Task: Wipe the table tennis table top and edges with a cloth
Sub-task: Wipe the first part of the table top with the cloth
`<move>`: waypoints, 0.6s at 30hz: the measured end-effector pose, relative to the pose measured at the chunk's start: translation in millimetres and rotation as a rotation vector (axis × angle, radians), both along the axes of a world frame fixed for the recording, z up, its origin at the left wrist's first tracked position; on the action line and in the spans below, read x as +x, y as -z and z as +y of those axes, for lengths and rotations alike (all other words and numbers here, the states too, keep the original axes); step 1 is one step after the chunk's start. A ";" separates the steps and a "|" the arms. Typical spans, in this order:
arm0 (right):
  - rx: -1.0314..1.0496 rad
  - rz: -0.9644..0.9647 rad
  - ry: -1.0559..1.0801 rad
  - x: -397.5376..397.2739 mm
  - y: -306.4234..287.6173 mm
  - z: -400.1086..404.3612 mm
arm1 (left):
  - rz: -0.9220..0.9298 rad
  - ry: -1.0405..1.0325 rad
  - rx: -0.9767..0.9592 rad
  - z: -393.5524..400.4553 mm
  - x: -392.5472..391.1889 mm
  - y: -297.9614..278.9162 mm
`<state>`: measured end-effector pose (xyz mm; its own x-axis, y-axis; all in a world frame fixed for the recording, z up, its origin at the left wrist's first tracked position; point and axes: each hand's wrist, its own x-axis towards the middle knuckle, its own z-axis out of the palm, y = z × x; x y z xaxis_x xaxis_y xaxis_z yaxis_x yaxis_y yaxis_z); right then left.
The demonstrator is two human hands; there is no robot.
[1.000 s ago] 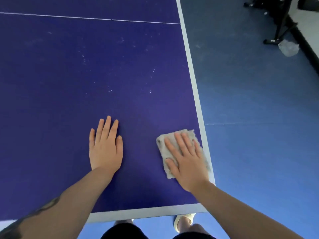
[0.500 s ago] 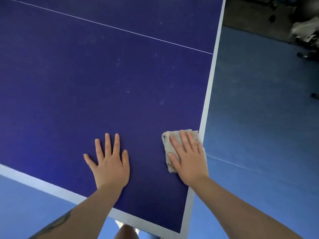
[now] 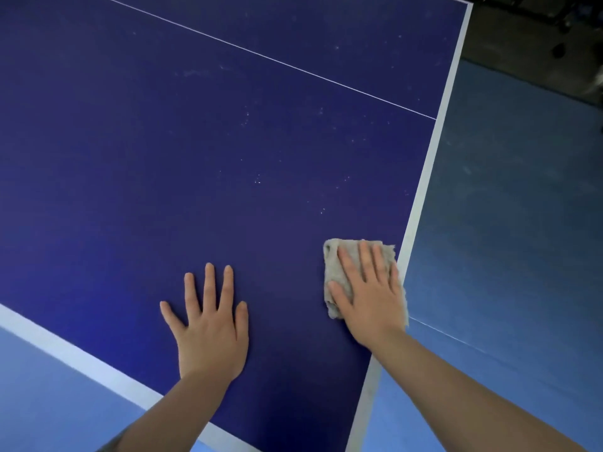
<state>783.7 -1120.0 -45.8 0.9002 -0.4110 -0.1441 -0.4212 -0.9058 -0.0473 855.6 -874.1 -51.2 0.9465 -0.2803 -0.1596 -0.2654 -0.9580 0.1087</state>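
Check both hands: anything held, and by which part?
Nothing is gripped. The right hand presses its flat fingers on top of the cloth by the table's side edge. The left hand rests flat on the table.

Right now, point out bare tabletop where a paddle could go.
Free: the blue top beyond both hands up to the thin white line. Narrower: between left hand and right hand. Crowded: the right edge, under the cloth.

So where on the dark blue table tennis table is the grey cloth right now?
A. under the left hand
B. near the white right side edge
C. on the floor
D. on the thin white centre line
B: the right hand presses the frayed grey cloth flat beside the table's white right side edge.
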 end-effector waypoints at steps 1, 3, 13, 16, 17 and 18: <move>-0.025 -0.035 0.048 -10.2 0.9 6.7 | -0.003 0.006 0.010 0.8 0.0 1.6; -0.007 -0.079 0.033 -21.2 0.8 35.3 | -0.022 0.015 0.004 1.3 0.9 3.6; 0.057 0.059 -0.020 74.4 -4.1 10.0 | -0.016 0.047 -0.058 -4.0 11.9 5.0; -0.034 -0.035 -0.001 42.0 2.4 28.2 | -0.023 -0.020 -0.082 -19.9 26.9 4.1; -0.009 -0.061 -0.083 38.2 4.0 39.6 | -0.026 -0.042 -0.078 -24.0 30.2 4.2; 0.024 -0.068 -0.177 41.0 4.6 48.6 | -0.031 -0.052 -0.072 -26.7 31.9 4.9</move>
